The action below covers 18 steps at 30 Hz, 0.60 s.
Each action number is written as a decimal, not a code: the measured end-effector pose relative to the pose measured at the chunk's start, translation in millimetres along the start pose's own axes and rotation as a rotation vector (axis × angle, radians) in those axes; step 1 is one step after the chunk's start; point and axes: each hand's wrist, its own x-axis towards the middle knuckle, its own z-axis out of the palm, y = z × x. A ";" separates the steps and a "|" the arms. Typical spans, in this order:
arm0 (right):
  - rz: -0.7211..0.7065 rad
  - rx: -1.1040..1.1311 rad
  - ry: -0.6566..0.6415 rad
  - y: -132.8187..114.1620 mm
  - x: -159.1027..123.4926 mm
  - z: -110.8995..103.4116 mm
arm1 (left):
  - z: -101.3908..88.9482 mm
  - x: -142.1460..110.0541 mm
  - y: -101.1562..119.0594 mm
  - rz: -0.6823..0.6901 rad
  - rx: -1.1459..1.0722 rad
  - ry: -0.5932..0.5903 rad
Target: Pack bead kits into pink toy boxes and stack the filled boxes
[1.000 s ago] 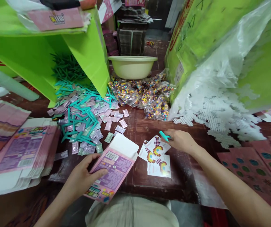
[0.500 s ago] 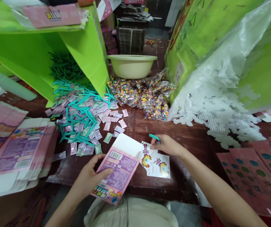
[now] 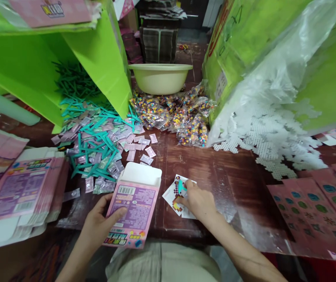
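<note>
My left hand (image 3: 102,219) grips a pink and purple printed cardboard box (image 3: 135,209) by its left side, thumb on the printed face. The box's white end flap (image 3: 143,173) stands open at the far end. My right hand (image 3: 199,199) is closed around a small teal plastic stick (image 3: 181,187), whose end shows beyond the fingers. Under that hand lie white cards (image 3: 170,196) with pixel pictures, partly hidden; the fingertips are down at the cards, and I cannot tell whether they pinch them.
Teal sticks (image 3: 93,150) and small sachets (image 3: 131,147) are heaped before a green carton (image 3: 97,51). Bags of colourful beads (image 3: 191,121) lie by a cream basin (image 3: 160,78). White perforated plates (image 3: 259,129) spill at right. Flat boxes (image 3: 33,188) are stacked left; pink printed sheets (image 3: 309,207) lie right.
My right hand has moved down and over the cards, covering more of them; the teal stick now points the other way. The box in my left hand has shifted left and stands straighter.
</note>
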 end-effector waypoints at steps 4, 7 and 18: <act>-0.076 0.081 0.025 12.6 3.5 -6.1 | 0.7 0.4 -0.5 0.005 -0.007 -0.017; -0.119 0.094 0.024 29.1 3.0 -17.1 | -3.0 -3.3 5.4 0.027 0.010 -0.012; -0.623 0.389 0.262 45.2 -29.4 -104.9 | 10.9 -16.1 27.5 0.093 -0.048 -0.254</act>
